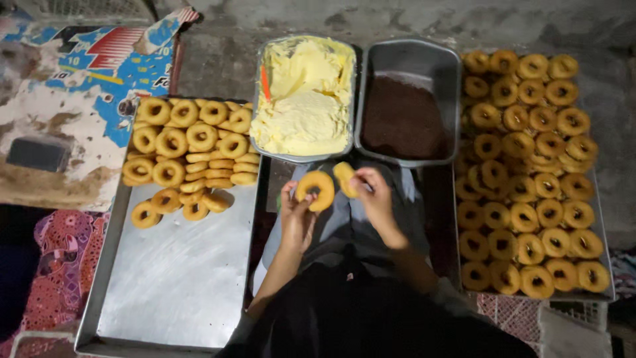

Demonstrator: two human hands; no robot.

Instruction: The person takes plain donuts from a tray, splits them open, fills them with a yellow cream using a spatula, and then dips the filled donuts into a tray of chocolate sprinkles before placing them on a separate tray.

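My left hand (pixel 296 213) holds up a golden ring doughnut half (pixel 317 189), its flat face turned toward me. My right hand (pixel 375 196) grips a second doughnut piece (pixel 345 178) just to the right of it, edge-on. Both hands hover over my lap, just in front of a metal tub of pale yellow cream (pixel 305 93) with an orange stick (pixel 265 83) stuck in it. Beside that tub stands a grey metal tub of dark brown sprinkles (pixel 404 119).
A steel tray (pixel 179 278) on the left carries a pile of doughnuts (pixel 189 149) at its far end. On the right, a second tray (pixel 599 199) is packed with several rows of ring doughnuts (pixel 530 172). Patterned cloth (pixel 63 245) lies at left.
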